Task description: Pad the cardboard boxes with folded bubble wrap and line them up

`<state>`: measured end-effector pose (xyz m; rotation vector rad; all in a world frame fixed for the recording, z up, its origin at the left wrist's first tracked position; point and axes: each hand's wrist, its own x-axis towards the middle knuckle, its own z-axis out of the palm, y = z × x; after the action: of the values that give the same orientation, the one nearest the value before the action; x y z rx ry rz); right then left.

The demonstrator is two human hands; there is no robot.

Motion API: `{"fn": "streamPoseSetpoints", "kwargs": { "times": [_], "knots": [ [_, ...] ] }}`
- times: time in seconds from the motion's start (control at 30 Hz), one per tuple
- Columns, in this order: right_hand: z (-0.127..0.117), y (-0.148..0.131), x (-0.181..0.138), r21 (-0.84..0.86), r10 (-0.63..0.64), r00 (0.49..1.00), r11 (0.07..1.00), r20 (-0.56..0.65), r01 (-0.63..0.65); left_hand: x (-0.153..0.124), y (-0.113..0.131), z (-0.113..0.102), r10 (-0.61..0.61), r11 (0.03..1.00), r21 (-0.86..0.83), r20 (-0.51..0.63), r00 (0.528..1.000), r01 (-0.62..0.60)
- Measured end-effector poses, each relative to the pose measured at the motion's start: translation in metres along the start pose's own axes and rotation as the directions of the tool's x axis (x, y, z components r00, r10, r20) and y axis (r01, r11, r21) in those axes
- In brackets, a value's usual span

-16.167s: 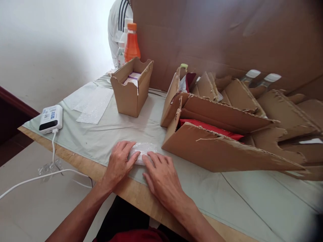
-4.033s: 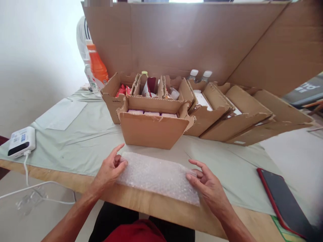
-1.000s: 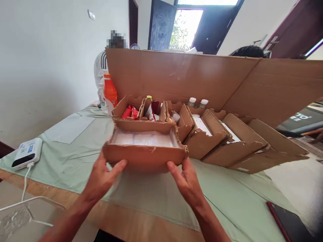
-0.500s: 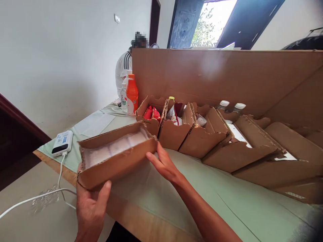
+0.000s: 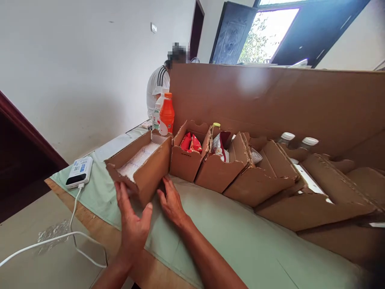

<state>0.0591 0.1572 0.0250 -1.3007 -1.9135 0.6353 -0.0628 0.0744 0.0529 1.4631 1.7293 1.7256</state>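
A narrow open-topped cardboard box [image 5: 155, 170] sits at the left end of a row of similar boxes, its far end close to the orange bottle. Inside it lies a whitish, plastic-wrapped pack [image 5: 140, 160]. My left hand [image 5: 132, 216] grips the near end, fingers at the front wall and thumb by the right corner. Against the lower right side of this box, my right hand [image 5: 171, 200] rests with its fingers stretched out and thumb apart. The box's underside is hidden, so I cannot tell if all of it touches the table.
Cardboard boxes [image 5: 186, 162] to the right hold red packets [image 5: 191, 143], other bags and bottles. A tall cardboard panel [image 5: 228, 92] rises behind. An orange bottle [image 5: 167, 114], a power bank [image 5: 80, 172] with a white cable, and a seated person [image 5: 156, 86] are at left.
The box has moved away from me toward the row and turned so its long side points away. My right hand has shifted from its far end to its lower right side.
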Motion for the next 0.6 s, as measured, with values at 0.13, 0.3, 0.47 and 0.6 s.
{"fn": "streamPoseSetpoints", "kwargs": {
  "times": [0.13, 0.3, 0.47, 0.6],
  "knots": [
    [0.006, 0.008, -0.009, -0.045, -0.035, 0.999, 0.998, 0.014, 0.035, 0.036, 0.011, 0.042, -0.009, 0.999, 0.034, 0.029, 1.0, 0.008],
    [0.002, 0.002, -0.003, -0.13, 0.015, 1.0, 0.991, 0.021, -0.012, 0.061, 0.016, 0.089, -0.011, 1.0, 0.022, 0.161, 0.987, 0.007],
    [-0.002, -0.006, 0.001, -0.184, 0.042, 0.997, 0.982, 0.07, -0.028, 0.057, -0.002, 0.102, -0.033, 0.999, -0.022, 0.314, 0.949, 0.042],
    [-0.001, -0.007, 0.004, -0.219, 0.061, 0.993, 0.975, 0.104, -0.037, 0.05, -0.015, 0.099, -0.032, 0.999, -0.019, 0.384, 0.923, 0.042]
  ]
}}
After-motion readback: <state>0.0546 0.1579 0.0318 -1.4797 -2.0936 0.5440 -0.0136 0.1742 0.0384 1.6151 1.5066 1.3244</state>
